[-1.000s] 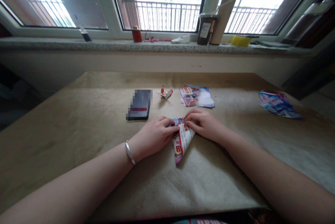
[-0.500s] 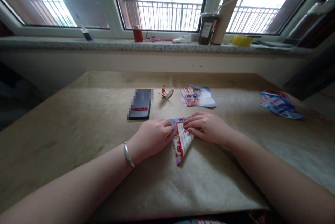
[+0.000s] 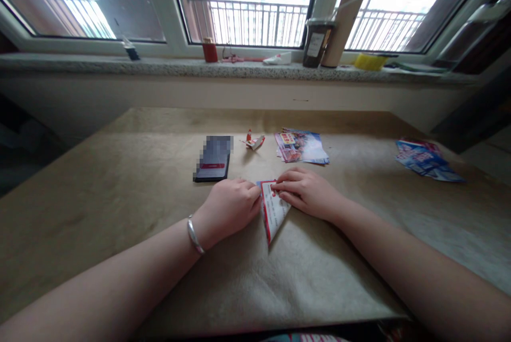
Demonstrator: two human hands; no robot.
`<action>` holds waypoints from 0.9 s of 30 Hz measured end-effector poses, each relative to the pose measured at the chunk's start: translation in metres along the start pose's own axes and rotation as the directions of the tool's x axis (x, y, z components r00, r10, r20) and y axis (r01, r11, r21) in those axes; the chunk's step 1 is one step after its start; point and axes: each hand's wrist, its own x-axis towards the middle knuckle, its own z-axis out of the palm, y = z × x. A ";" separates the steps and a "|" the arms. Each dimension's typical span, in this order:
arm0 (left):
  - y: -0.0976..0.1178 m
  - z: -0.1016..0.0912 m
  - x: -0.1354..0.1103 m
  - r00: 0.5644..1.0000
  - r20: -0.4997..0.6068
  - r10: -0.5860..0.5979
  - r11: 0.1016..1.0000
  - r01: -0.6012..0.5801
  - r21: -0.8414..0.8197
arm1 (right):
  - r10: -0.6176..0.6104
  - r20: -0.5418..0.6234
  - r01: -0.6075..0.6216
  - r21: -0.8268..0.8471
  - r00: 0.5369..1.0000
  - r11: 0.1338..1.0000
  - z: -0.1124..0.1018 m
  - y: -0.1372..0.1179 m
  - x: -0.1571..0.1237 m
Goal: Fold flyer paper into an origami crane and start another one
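A printed sheet of paper folded to a downward-pointing triangle lies on the table in front of me. My left hand is closed at its left edge, the fingertips pinching the upper left corner. From the other side, my right hand has its fingers on the upper right part of the paper, holding the folded flap; its thumb is partly hidden. The upward face is mostly white with a red border and small print. Just beyond sits a small folded red-and-white paper piece.
A dark phone lies beyond my left hand. A pile of printed leaflets is behind my right hand, and more blue leaflets lie far right on the table. Jars and a cardboard tube stand on the windowsill.
The white flap has come further left across the paper, covering the colourful strip on its left side. My right hand has moved slightly left with it; my left hand has hardly moved.
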 end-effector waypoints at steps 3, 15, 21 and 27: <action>0.000 0.001 0.000 1.000 -0.012 0.006 1.000 -0.006 -0.010 | -0.012 -0.018 0.012 0.014 1.000 1.000 -0.001 0.001 0.000; 0.001 0.000 -0.002 0.999 0.029 0.014 1.000 -0.014 0.012 | 0.031 0.010 -0.032 0.060 0.999 0.998 0.000 -0.001 0.002; 0.000 0.002 -0.002 1.000 0.028 0.011 1.000 -0.012 0.014 | 0.023 0.020 -0.025 0.079 1.000 0.997 0.001 -0.002 0.002; -0.002 0.003 -0.002 1.000 0.008 0.020 1.000 -0.021 0.018 | 0.021 0.007 -0.021 0.069 1.000 0.997 0.003 0.000 0.001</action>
